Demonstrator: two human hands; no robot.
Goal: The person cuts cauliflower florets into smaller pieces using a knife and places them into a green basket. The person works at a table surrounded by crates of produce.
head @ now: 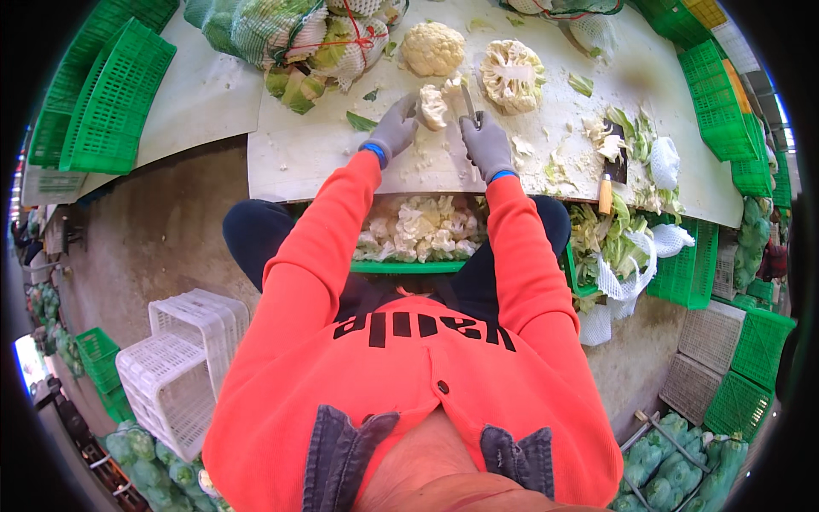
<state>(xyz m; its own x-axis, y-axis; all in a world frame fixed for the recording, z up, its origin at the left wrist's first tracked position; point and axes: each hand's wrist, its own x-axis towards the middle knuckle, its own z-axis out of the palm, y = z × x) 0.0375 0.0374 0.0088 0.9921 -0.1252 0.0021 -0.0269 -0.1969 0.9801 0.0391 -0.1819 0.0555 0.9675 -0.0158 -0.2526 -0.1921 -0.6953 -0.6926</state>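
Observation:
Both my hands wear grey gloves over the white tabletop. My left hand point(395, 128) is at the left side of a cauliflower piece point(434, 107); whether its fingers grip the piece I cannot tell. A small knife point(469, 102) is held in my right hand point(486, 144), its blade pointing away from me beside another pale floret point(453, 86). Beyond my hands lies a whole trimmed cauliflower head point(433, 49). To its right, another cauliflower point(512, 77) shows its stem side. Below the table edge, between my legs, a green crate point(409, 267) holds cut florets point(429, 224).
Net-wrapped cauliflowers point(349, 48) sit at the back left. A wide dark blade point(615, 153) with a wooden handle point(605, 195) overhangs the right table edge, above a crate of leaves point(608, 243). Green crates point(118, 96) stand far left, white crates point(173, 365) lower left.

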